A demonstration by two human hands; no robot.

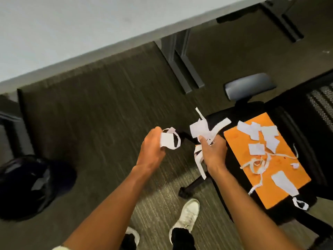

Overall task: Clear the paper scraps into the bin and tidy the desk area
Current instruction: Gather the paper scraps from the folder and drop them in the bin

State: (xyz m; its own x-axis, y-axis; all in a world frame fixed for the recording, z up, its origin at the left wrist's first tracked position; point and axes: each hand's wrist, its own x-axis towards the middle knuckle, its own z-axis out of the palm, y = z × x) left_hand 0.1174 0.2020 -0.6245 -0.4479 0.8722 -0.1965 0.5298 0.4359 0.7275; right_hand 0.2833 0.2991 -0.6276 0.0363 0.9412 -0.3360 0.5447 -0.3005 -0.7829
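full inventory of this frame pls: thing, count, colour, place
loose white paper scraps: many, white, on the orange sheet
orange flat paper sheet: one, orange, on the chair seat
black office chair: one, black, right of frame
black lined round bin: one, black, on the floor at left, some scraps inside
pale desk top: one, light grey, top left
dark metal desk legs: several, dark grey, under the desk
white shoes: two, white, bottom centre
left hand: closed on white paper strips
right hand: closed on a bunch of white paper pieces

floor: grey carpet | furniture: black office chair
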